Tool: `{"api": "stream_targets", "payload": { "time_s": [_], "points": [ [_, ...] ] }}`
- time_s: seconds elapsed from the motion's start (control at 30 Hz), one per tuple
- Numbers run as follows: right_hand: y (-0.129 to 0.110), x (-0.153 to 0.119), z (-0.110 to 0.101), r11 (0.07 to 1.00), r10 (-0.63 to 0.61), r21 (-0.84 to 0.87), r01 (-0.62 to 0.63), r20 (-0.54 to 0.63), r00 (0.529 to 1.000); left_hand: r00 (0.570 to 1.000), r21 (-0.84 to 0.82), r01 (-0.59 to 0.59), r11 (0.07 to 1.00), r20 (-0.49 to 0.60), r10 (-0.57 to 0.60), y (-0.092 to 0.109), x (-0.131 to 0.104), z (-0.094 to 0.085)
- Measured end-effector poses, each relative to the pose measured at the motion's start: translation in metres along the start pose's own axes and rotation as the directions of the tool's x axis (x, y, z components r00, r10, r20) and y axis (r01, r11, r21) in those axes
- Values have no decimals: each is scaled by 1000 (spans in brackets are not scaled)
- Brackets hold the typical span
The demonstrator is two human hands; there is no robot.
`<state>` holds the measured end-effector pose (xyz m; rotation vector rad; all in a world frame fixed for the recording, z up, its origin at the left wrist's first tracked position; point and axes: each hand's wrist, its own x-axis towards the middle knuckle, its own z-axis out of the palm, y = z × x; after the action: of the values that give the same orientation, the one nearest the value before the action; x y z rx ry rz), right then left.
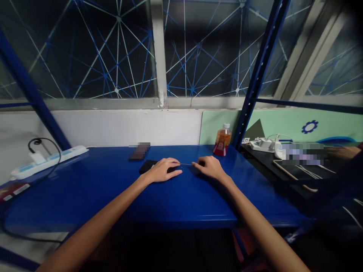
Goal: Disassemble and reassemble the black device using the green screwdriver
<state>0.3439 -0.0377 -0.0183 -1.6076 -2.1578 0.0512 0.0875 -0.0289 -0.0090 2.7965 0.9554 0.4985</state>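
A thin pale strand [186, 164], too fine to name, spans the gap between my two hands just above the blue tabletop [181, 204]. At its right end the fingers of my right hand [210, 166] are curled into a pinch. My left hand [164, 170] rests with fingers stretched and thumb apart, its fingertips near the strand's left end. Partly under the left hand lies a flat black object [146, 166]; its kind cannot be made out.
Behind the left hand lies a dark, blurred-out slab [140, 152]. A bottle of amber drink [222, 139] stands at the back right. A white power strip [51, 162] with a black cable [58, 162] runs along the left. Blue posts [252, 83] frame the table; another cluttered black table [289, 173] is at right.
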Motion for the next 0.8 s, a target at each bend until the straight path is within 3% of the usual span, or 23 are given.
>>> {"api": "stream_targets", "payload": {
  "time_s": [0.23, 0.8],
  "points": [
    [-2, -1, -3, 1000, -2, 9, 2, -22, 1000, 999, 12, 47, 999, -2, -47, -6, 0, 5],
    [0, 0, -3, 1000, -13, 26, 14, -24, 1000, 999, 56, 35, 998, -18, -34, -6, 0, 6]
  ]
}}
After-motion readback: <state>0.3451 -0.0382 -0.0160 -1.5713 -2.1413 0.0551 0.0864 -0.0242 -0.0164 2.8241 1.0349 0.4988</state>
